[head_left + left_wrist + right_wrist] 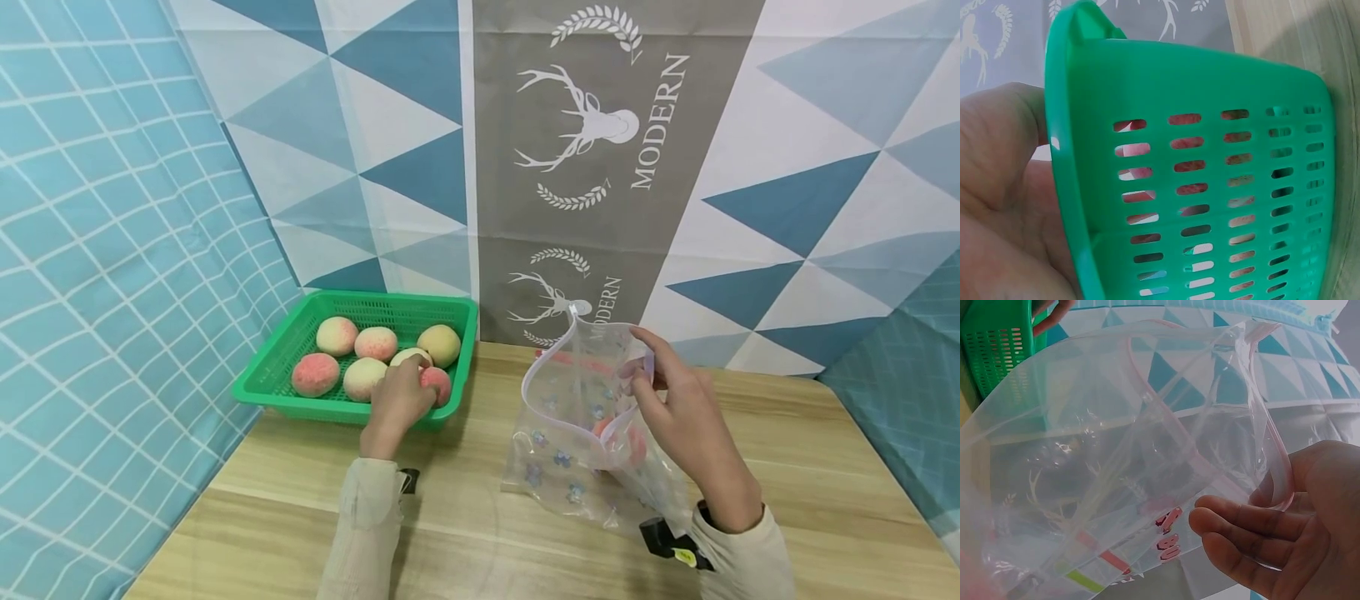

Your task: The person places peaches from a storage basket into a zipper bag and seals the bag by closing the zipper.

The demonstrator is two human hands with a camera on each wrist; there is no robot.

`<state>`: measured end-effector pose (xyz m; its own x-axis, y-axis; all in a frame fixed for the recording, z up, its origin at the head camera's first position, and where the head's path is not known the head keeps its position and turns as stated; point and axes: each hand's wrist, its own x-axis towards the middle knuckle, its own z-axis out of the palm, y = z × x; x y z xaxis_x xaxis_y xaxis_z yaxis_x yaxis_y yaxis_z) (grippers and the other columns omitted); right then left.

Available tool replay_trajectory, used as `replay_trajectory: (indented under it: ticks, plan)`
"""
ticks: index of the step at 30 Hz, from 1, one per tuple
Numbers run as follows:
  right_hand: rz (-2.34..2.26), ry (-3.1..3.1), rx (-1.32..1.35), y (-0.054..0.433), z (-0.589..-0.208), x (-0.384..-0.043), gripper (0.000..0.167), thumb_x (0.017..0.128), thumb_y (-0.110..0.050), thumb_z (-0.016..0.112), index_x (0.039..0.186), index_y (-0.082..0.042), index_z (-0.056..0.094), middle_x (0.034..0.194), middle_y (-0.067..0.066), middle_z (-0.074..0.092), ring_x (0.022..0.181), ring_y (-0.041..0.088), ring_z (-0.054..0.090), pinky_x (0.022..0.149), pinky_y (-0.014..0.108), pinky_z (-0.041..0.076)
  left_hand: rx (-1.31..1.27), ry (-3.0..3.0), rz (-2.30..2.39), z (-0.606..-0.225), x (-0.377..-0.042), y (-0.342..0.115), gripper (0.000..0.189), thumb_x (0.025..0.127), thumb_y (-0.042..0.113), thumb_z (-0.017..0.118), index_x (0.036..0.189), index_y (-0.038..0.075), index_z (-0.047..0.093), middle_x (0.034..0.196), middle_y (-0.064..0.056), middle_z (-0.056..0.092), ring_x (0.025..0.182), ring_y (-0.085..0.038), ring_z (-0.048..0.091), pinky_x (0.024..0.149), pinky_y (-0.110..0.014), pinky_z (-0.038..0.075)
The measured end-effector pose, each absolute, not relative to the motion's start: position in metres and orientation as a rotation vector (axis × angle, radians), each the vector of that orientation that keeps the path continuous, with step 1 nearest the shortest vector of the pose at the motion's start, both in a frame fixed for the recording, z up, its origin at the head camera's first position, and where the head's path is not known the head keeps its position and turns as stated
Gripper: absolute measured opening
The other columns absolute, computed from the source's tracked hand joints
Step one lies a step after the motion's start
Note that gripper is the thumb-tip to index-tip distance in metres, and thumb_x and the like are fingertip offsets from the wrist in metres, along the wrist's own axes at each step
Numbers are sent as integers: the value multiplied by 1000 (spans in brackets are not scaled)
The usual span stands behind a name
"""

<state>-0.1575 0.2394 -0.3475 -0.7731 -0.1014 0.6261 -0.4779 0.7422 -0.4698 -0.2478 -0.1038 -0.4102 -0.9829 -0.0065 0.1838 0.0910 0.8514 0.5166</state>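
A: What to picture at eight o'clock?

B: A green basket [300, 407] with slotted sides, set on a wood-grained surface [465, 517]. Inside, seven peaches [365, 379], from pale yellow to deep pink.

A: And the left hand [400, 398]?

B: Reaching in at seven o'clock, across the basket's near rim, at the basket's own four o'clock. Fingers bent over a pale peach, right beside a deep pink one [437, 385]. As for the grip there: impossible to tell whether closed on either, with fingertips partly hidden, and masked by the basket's wall in the left wrist view.

A: Then towards four o'clock?

B: The right hand [678, 408], with a grip pinching the edge of a clear plastic bag [566, 467].

A: Placed where, that bag?

B: Between four and five o'clock, on the surface, well apart from the basket. Mouth gaping, lilac-edged; small blue flowers printed on the front. Something pinkish-red showing through the plastic, too veiled to make out fully.

A: Behind, at twelve to one o'clock?

B: A grey backdrop panel [498, 117] with white deer heads and "MODERN" printed sideways.
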Motion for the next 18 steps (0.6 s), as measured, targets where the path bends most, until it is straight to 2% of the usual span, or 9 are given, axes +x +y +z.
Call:
replay_trajectory:
  ticks: [6, 12, 18]
  plan:
    - [836, -2369, 422, 239, -350, -157, 50, 95, -1, 51, 144, -8, 51, 82, -2, 65, 72, 15, 64, 56, 26, 41, -154, -2800, -853, -409, -246, -103, 38, 85, 5, 64, 122, -2, 63, 112, -20, 68, 94, -37, 65, 80, -54, 53]
    - [855, -2389, 426, 239, -350, -160, 50, 97, -3, 49, 146, -10, 49, 92, 1, 70, 76, 16, 66, 60, 24, 43, -182, -2761, -873, -407, -248, -104, 39, 86, 2, 65, 124, -5, 62, 112, -22, 67, 97, -37, 64, 81, -52, 53]
    - [830, -2380, 420, 241, -350, -159, 51, 95, -1, 50, 146, -9, 48, 91, 3, 70, 74, 16, 64, 58, 26, 43, -182, -2742, -841, -412, -252, -101, 38, 87, 4, 65, 124, -5, 62, 112, -22, 67, 100, -39, 64, 81, -53, 52]
